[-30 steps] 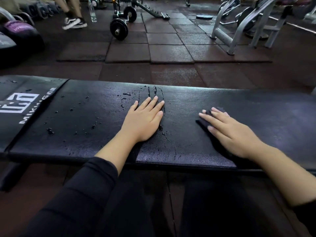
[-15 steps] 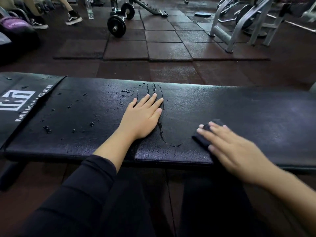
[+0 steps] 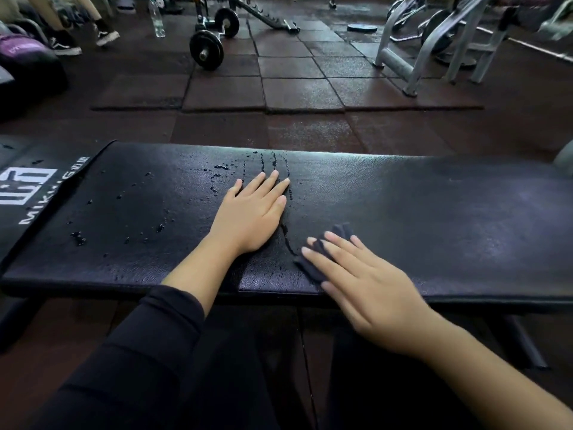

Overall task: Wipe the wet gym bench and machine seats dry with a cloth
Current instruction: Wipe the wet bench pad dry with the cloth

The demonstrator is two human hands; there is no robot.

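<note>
dark gym flooring lay behind the wet worktop [image 3: 403, 206]. left hand [image 3: 251, 212] lay flat with straight fingers, likely as a brace. right hand [image 3: 366, 283] pressed the cloth [image 3: 339, 232] under straight fingers; droplets [image 3: 139, 218] sat left of both, presumably next.

Under your palms the counter [image 3: 403, 212] is black leather-look padding, finely grained with a dull sheen, beaded with water on its left part. The cloth [image 3: 339, 232] you press is dark, soft and matt. Beyond it, the floor [image 3: 297, 88] is rough, speckled rubber tile, wet-glossy in places. The machine frame [image 3: 400, 65] looks like painted grey metal.
</note>
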